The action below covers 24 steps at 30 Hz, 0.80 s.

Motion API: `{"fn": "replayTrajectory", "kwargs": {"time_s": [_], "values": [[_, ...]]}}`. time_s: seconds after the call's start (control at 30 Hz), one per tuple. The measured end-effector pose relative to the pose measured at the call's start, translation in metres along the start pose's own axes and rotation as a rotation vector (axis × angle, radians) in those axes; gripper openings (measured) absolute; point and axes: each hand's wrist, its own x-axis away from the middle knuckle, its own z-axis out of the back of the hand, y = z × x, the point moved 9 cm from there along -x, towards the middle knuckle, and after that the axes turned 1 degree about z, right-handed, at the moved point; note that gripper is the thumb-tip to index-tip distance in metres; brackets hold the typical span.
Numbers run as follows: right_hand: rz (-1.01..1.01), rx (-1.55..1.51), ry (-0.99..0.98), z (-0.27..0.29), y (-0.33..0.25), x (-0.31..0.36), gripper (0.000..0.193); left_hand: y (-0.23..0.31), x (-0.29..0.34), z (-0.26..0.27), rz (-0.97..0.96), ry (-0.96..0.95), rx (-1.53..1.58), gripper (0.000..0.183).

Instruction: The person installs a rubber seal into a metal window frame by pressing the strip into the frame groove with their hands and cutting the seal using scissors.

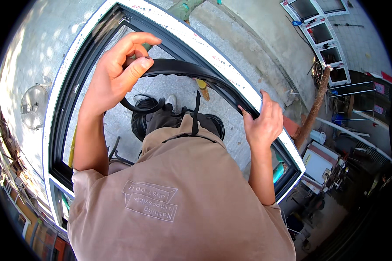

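A large window frame (191, 41), dark inside with white film on its outer face, surrounds me. My left hand (117, 71) is closed in a pinch on a black rubber seal strip (178, 66), raised at the left. From there the strip arcs to the right and meets the frame's far inner edge. My right hand (265, 122) grips the frame's right side, fingers over the outer edge and thumb against the inner edge by the strip. More of the strip loops down below my left hand toward a black coil (139, 124) near my feet.
A round fan (34, 107) stands on the paved floor at the left. Far right, several white-framed panels (322, 39) lean near a rusty pole (312, 106). A white workbench (320, 161) and loose tools crowd the right. A wooden post with a yellow top (203, 90) shows through the frame.
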Motion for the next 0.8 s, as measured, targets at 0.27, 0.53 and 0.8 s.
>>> {"fn": "replayTrajectory", "kwargs": {"time_s": [0.27, 0.53, 0.8], "values": [[-0.004, 0.002, -0.004, 0.000, 0.000, 0.000, 0.087, -0.013, 0.002, -0.015, -0.213, -0.027, -0.303, 0.029], [0.001, -0.006, 0.004, 0.000, 0.001, 0.001, 0.086, -0.045, -0.007, -0.027, -0.111, -0.017, -0.490, 0.018], [-0.027, 0.000, -0.030, 0.003, 0.000, -0.001, 0.086, -0.050, -0.014, -0.036, -0.044, -0.184, -0.582, 0.021]]}}
